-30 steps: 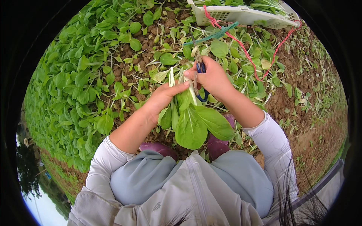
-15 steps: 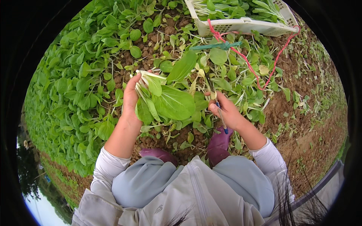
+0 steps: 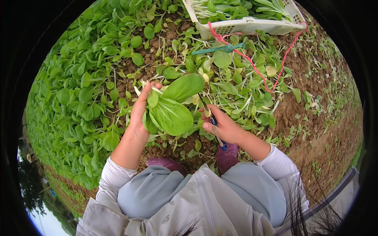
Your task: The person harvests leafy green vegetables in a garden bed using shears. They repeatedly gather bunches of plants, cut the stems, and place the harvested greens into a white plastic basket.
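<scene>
My left hand (image 3: 140,103) is closed around a small bunch of leafy greens (image 3: 172,117), its pale stem ends by my fingertips and its broad leaves spreading to the right. My right hand (image 3: 223,126) grips a slim blue-handled tool (image 3: 223,144) with a thin dark front end that points up and left, close to the leaves. Whether it is a knife or scissors I cannot tell. A pale, yellowish scrap shows by the fingertips of that hand. Both hands are above the soil, in front of my knees.
A white plastic crate (image 3: 248,26) of cut greens stands at the far side, with a pink cord (image 3: 256,67) trailing from it. A green strip (image 3: 218,49) lies before it. Dense growing greens (image 3: 75,98) cover the left; loose leaves and brown soil (image 3: 303,128) lie right. My purple boots (image 3: 227,159) are below.
My right hand has moved left with the tool, nearer the bunch. In my left hand the bunch has turned, its leaves now lower and fanned out. The view has shifted slightly.
</scene>
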Available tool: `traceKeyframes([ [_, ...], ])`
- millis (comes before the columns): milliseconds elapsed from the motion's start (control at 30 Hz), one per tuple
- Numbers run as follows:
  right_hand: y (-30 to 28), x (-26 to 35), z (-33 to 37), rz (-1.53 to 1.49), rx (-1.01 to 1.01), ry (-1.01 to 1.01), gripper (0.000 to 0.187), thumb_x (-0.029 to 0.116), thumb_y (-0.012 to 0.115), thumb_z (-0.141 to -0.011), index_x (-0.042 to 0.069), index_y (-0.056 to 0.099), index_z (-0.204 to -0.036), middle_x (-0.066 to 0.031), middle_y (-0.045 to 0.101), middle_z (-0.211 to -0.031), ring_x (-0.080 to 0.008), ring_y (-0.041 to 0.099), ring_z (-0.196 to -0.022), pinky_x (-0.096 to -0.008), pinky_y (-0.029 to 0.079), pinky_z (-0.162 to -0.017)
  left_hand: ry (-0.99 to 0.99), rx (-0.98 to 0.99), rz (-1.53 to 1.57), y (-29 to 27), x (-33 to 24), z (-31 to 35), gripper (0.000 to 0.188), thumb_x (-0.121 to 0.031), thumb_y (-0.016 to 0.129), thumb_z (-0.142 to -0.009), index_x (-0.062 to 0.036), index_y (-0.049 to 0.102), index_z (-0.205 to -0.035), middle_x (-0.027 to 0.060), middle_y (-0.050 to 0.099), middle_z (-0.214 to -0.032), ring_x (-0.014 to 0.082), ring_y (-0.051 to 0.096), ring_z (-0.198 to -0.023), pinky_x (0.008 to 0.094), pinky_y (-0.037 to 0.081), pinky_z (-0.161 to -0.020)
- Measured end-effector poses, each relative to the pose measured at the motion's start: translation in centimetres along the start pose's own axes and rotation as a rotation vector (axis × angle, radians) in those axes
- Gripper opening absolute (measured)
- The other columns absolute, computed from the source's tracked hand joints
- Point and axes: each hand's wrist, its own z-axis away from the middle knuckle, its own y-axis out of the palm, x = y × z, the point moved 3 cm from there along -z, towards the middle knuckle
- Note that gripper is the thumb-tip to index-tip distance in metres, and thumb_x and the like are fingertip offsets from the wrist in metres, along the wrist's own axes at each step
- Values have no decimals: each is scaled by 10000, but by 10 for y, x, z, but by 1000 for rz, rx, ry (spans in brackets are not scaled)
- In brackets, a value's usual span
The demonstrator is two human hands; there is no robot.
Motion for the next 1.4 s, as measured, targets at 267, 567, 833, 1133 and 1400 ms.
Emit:
traceKeyframes([
  [267, -9, 10, -2, -324, -203, 211, 224, 252, 555, -839, 58, 496, -935, 6, 476, -531, -51, 434, -439, -205, 337, -400, 2, -41, -70, -7, -1, -1, 174, -290, 606, -802, -145, 531, -862, -5, 588, -874, 177, 577, -750, 364, 492, -701],
  [567, -18, -3, 3, 152, 138, 126, 416, 374, 508, -851, 29, 457, -1079, -42, 499, -771, -130, 477, -717, -272, 414, -677, 83, -112, -41, -11, -12, -1, 197, -288, 620, -793, -137, 535, -886, -10, 596, -844, 159, 574, -735, 353, 490, -698],
  [833, -1, -5, -6, -63, 117, 174, 390, 380, 521, -841, 18, 496, -983, -45, 516, -669, -123, 488, -583, -265, 419, -546, 13, -58, -189, -2, 3, 4, 243, -299, 592, -811, -106, 524, -942, 14, 599, -864, 170, 581, -726, 347, 505, -665],
  [1133, -11, -13, 6, -268, -302, 396, 310, 327, 494, -864, 18, 501, -863, -8, 461, -505, -61, 380, -369, -187, 312, -366, 90, -230, -588, -83, -13, 32, 201, -249, 573, -791, -65, 525, -856, 18, 542, -680, 115, 511, -615, 250, 419, -579],
  [1400, 4, -15, 10, -211, -227, 441, 282, 307, 507, -857, 29, 490, -897, -16, 470, -518, -67, 411, -402, -192, 331, -388, 462, -694, -1986, -151, -116, 45, 248, -213, 636, -698, 7, 568, -792, 195, 594, -763, 341, 579, -721, 411, 466, -628],
])
